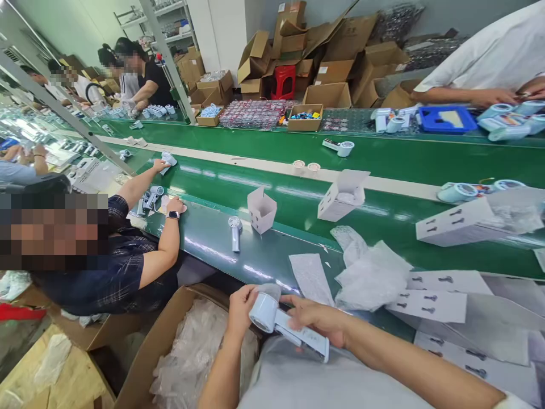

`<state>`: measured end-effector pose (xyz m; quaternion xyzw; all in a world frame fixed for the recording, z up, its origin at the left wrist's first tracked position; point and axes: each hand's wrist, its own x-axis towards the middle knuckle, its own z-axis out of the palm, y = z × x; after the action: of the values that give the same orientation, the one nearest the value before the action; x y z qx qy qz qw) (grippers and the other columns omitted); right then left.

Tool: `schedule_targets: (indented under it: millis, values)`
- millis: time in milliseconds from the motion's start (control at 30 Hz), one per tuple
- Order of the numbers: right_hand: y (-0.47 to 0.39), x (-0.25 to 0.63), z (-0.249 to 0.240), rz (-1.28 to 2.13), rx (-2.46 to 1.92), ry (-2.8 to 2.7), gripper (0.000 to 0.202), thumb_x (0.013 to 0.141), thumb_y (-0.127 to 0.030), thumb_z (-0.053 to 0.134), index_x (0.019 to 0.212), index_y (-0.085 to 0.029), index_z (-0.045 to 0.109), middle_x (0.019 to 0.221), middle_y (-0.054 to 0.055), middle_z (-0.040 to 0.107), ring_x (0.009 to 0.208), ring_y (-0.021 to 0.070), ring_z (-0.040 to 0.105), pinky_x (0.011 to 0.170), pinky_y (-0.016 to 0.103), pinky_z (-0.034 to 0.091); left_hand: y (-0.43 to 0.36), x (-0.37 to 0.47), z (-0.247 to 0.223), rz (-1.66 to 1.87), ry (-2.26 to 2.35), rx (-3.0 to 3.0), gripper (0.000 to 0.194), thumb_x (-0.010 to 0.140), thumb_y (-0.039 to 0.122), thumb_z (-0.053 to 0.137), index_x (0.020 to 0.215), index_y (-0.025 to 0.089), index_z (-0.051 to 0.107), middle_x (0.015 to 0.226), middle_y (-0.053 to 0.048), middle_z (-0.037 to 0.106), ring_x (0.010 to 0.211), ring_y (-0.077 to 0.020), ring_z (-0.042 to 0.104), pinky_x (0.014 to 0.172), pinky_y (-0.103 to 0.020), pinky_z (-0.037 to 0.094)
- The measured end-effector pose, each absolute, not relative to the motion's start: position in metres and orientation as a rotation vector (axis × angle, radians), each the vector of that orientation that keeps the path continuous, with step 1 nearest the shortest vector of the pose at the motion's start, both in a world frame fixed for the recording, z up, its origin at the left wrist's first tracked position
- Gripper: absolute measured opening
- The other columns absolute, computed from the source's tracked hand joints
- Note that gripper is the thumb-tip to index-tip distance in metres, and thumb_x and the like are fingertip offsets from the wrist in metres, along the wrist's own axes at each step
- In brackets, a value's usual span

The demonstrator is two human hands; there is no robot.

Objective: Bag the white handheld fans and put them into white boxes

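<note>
A light blue handheld fan point(304, 336) is held low in front of my body, its round head to the left and its handle slanting down to the right. My left hand point(242, 309) is closed at the edge of the fan's head. A piece of translucent wrapping point(271, 290) shows over the far side of the head; how far it covers the fan is hidden. My right hand point(317, 319) closes round the handle from behind. Another handheld fan point(235, 232) lies on the bench beyond, near an open white box point(261, 211).
Bubble bags point(374, 278) and flat white cartons point(430, 304) lie at my right. White boxes point(343, 196) stand on the green conveyor point(293, 199). A carton point(140, 369) of clear plastic sits below left. A co-worker point(140, 255) reaches over the bench at left.
</note>
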<state>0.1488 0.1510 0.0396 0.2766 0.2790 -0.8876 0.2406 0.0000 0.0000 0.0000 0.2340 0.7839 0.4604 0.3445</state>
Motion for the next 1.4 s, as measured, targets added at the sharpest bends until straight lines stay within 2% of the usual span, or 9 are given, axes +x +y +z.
schedule_targets:
  millis: [133,300,433,600,767,867,1033,1167,1400]
  values:
    - [0.157,0.156,0.03,-2.416,0.689,0.786,0.069,0.061,-0.016,0.066,0.125,-0.021,0.043,0.086,0.003,0.063,0.064,0.0137,0.06,0.053,0.025,0.051,0.001,0.01,0.002,1.297,1.877,0.625,0.035,0.083,0.043,0.053,0.095,0.016,0.072,0.095,-0.007,0.072,0.087,-0.0205,0.063,0.079,-0.028,0.047]
    - [0.164,0.17,0.029,-2.409,0.846,0.925,0.071,0.058,-0.015,0.061,0.127,-0.018,0.043,0.077,0.001,0.062,0.057,0.0121,0.057,0.05,0.023,0.049,0.003,0.023,0.001,1.3,1.92,0.583,0.04,0.082,0.047,0.055,0.1,0.016,0.072,0.08,-0.005,0.07,0.071,-0.0177,0.06,0.064,-0.027,0.048]
    - [0.164,0.179,0.031,-2.436,0.827,0.949,0.079,0.056,-0.014,0.063,0.131,-0.023,0.038,0.073,-0.002,0.061,0.055,0.0114,0.056,0.048,0.02,0.046,0.016,0.033,0.019,1.212,1.949,0.95,0.033,0.087,0.04,0.051,0.1,0.019,0.073,0.073,-0.003,0.062,0.071,-0.0153,0.055,0.067,-0.025,0.045]
    - [0.16,0.189,0.023,-2.503,0.877,0.995,0.065,0.056,-0.017,0.063,0.12,-0.02,0.048,0.069,-0.002,0.061,0.052,0.0123,0.056,0.047,0.023,0.047,0.019,0.039,0.038,0.975,2.009,1.37,0.034,0.092,0.029,0.04,0.108,0.018,0.068,0.076,-0.004,0.056,0.072,-0.0141,0.055,0.067,-0.024,0.046]
    - [0.157,0.201,0.02,-2.593,1.025,1.047,0.056,0.057,-0.018,0.063,0.112,-0.018,0.051,0.065,-0.003,0.061,0.05,0.0136,0.056,0.048,0.027,0.05,0.0,0.059,0.024,0.85,2.38,1.864,0.034,0.089,0.014,0.039,0.117,0.015,0.059,0.074,-0.006,0.055,0.069,-0.016,0.053,0.064,-0.027,0.047]
    - [0.154,0.205,0.026,-2.63,1.127,1.032,0.055,0.059,-0.018,0.062,0.113,-0.018,0.05,0.065,-0.001,0.062,0.048,0.0141,0.057,0.048,0.028,0.049,-0.003,0.074,0.011,0.836,2.524,1.916,0.032,0.086,0.008,0.042,0.114,0.015,0.056,0.074,-0.005,0.054,0.068,-0.0164,0.054,0.064,-0.027,0.047]
    - [0.151,0.204,0.032,-2.71,1.222,1.007,0.05,0.062,-0.019,0.062,0.109,-0.019,0.047,0.064,-0.002,0.061,0.05,0.0153,0.059,0.051,0.03,0.051,0.013,0.088,0.0,0.866,2.707,1.409,0.021,0.08,0.006,0.042,0.094,0.016,0.053,0.081,-0.006,0.057,0.074,-0.018,0.057,0.066,-0.028,0.047]
    - [0.157,0.204,0.028,-2.738,1.253,0.862,0.037,0.064,-0.018,0.061,0.097,-0.022,0.044,0.067,-0.002,0.061,0.055,0.014,0.059,0.055,0.029,0.053,0.025,0.095,0.009,0.848,2.397,1.567,0.014,0.08,0.01,0.042,0.078,0.02,0.052,0.071,-0.004,0.056,0.067,-0.0164,0.055,0.062,-0.027,0.044]
    - [0.168,0.204,0.027,-2.72,1.155,0.564,0.032,0.061,-0.01,0.061,0.081,-0.023,0.04,0.066,-0.002,0.061,0.06,0.0173,0.062,0.059,0.033,0.053,0.038,0.099,0.034,0.916,2.318,1.415,0.016,0.087,0.018,0.041,0.087,0.019,0.057,0.078,-0.006,0.061,0.073,-0.018,0.057,0.066,-0.028,0.044]
